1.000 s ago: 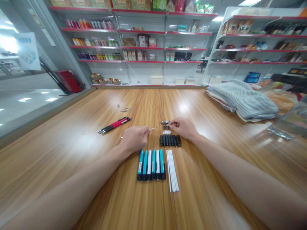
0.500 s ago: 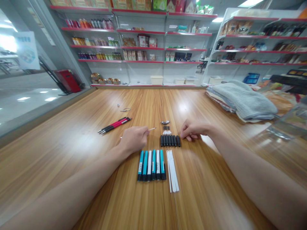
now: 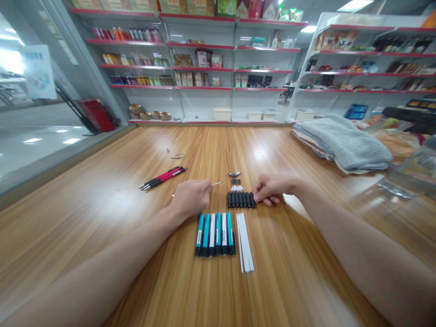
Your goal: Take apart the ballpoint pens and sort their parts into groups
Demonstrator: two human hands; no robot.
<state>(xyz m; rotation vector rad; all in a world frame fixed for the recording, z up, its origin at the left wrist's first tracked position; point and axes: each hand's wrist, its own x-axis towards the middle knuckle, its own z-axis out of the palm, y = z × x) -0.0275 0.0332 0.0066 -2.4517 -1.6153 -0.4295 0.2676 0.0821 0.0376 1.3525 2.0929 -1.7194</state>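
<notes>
Moved since the earlier frame: the right hand [image 3: 274, 188] has shifted left and slightly nearer, so its fingertips [image 3: 255, 198] now meet the right end of a row of seven black pen barrels [image 3: 240, 200]. Its fingers are curled and close together; whether they clamp the end barrel or only touch it cannot be told. The left hand [image 3: 191, 198], left of the black row and farther left than the right hand, has thumb and fingers closed on a thin pale rod [image 3: 215, 183], which sticks out on both sides of the grip, its tip pointing right and far.

Just far of the black row lie small white parts [image 3: 237, 187], small dark parts [image 3: 235, 181] and a silver piece [image 3: 234, 173]. Near the black row lie teal-and-white pen barrels [image 3: 214, 234], side by side, with loose white tubes [image 3: 245, 243] to their right. Red-and-black pens [image 3: 163, 177] lie left and far of the left hand; a small metal bit [image 3: 168, 149] and a wire loop [image 3: 177, 156] lie farther off. All rest on a wooden table [image 3: 102, 227], with a folded striped blanket [image 3: 344, 141] at far right.
</notes>
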